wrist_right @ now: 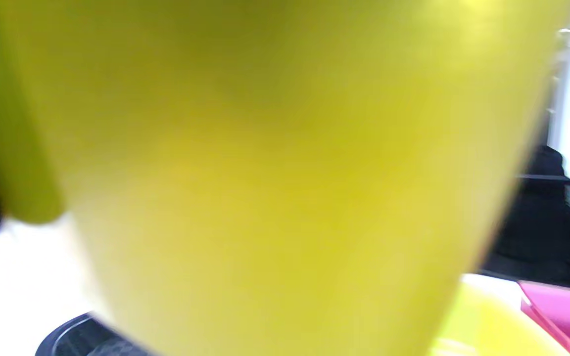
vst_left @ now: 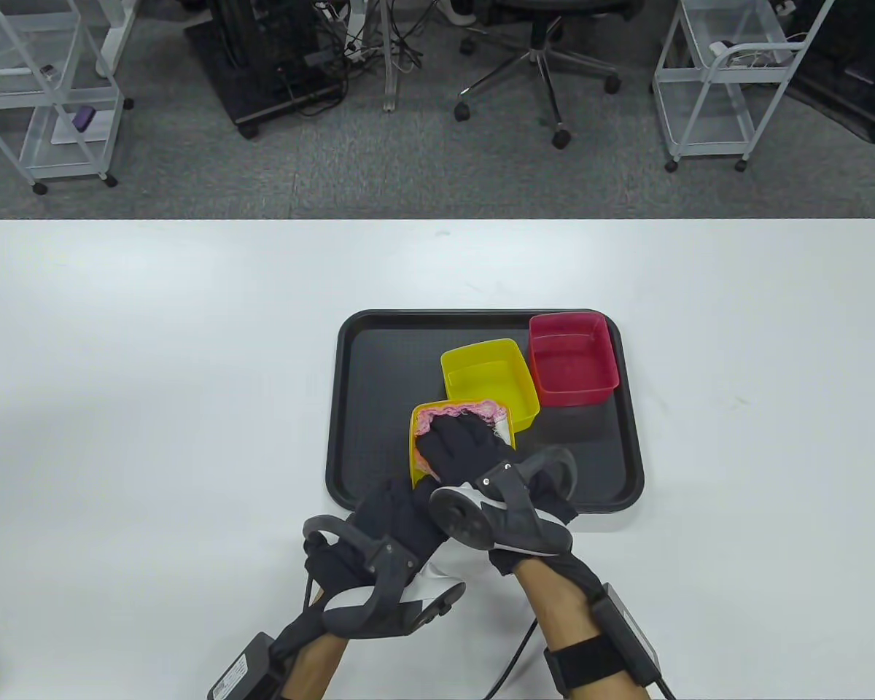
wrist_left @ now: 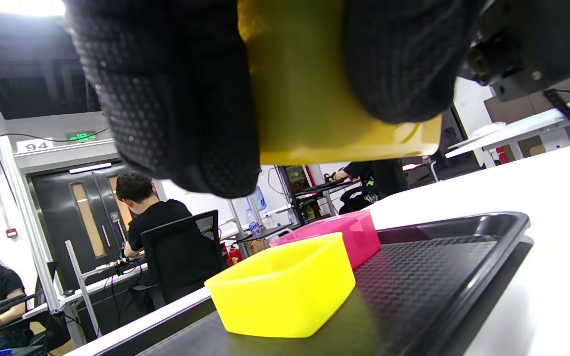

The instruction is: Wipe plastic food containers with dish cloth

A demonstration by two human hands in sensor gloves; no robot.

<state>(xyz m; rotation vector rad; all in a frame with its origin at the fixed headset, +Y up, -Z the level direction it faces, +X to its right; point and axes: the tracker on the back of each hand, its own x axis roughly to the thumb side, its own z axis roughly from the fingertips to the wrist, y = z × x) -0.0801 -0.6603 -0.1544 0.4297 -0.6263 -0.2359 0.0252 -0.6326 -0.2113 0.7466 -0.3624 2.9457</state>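
Note:
My left hand (vst_left: 397, 521) grips a yellow plastic container (vst_left: 413, 445) from below and holds it above the black tray (vst_left: 364, 408); in the left wrist view its gloved fingers (wrist_left: 176, 99) wrap the yellow container (wrist_left: 314, 99). My right hand (vst_left: 463, 441) presses a pink dish cloth (vst_left: 474, 412) into that container. The right wrist view is filled by the blurred yellow container wall (wrist_right: 275, 173). A second yellow container (vst_left: 488, 379) and a red container (vst_left: 572, 357) sit on the tray.
The tray lies on a white table (vst_left: 153, 401). The second yellow container (wrist_left: 285, 289) and the red one (wrist_left: 344, 235) stand close behind the held one. An office chair (vst_left: 543, 44) and wire carts (vst_left: 729, 80) stand beyond the table's far edge.

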